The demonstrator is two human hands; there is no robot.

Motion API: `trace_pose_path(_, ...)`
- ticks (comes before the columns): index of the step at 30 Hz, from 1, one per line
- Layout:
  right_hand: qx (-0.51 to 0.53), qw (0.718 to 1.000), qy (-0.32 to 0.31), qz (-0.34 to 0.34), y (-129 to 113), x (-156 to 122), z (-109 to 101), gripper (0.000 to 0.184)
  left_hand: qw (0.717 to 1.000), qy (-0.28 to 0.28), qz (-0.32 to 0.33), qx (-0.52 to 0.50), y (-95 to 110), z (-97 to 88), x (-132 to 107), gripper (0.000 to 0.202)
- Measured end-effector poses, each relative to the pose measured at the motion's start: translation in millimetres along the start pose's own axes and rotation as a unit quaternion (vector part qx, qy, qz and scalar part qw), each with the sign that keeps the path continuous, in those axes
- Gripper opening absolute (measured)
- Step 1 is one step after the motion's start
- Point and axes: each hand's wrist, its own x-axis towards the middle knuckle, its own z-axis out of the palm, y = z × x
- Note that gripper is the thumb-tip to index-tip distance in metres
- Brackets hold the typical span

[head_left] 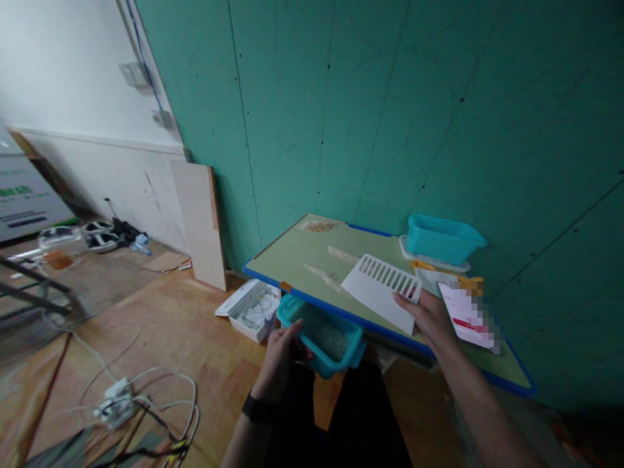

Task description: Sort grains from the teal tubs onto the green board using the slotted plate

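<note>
My left hand [281, 344] grips the near left rim of a turquoise plastic bin [325, 368], thumb over the edge. Pale grey grains lie inside the bin, which sits just below the table's front edge. With my right hand [431, 322] I hold a flat white plastic panel [373, 292] by its slotted side. Its plain side lies low over the table [273, 260]; whether it touches the surface I cannot tell. Left of the panel run two streaks of pale grains [324, 278]. Farther back is a small patch of brown and pale grains [319, 227].
A second turquoise bin [443, 237] stands on a white lid at the table's back right. A phone-like screen [465, 318] and yellow items lie nearby. On the floor are an open white box [256, 312], cables with a power strip [117, 403], and a leaning board [199, 221].
</note>
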Motion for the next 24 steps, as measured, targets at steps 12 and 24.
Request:
trace_pose_path(12, 0.106, 0.992, -0.044, 0.06, -20, 8, 38, 0.048, 1.0, 0.011, 0.004, -0.017, 12, 2.0, -4, 0.047)
trace_pose_path(24, 0.159, 0.98, -0.09, 0.079, -42, 4, 72, 0.048, 1.0, 0.007, 0.015, -0.026, 15, -3.9, 2, 0.045)
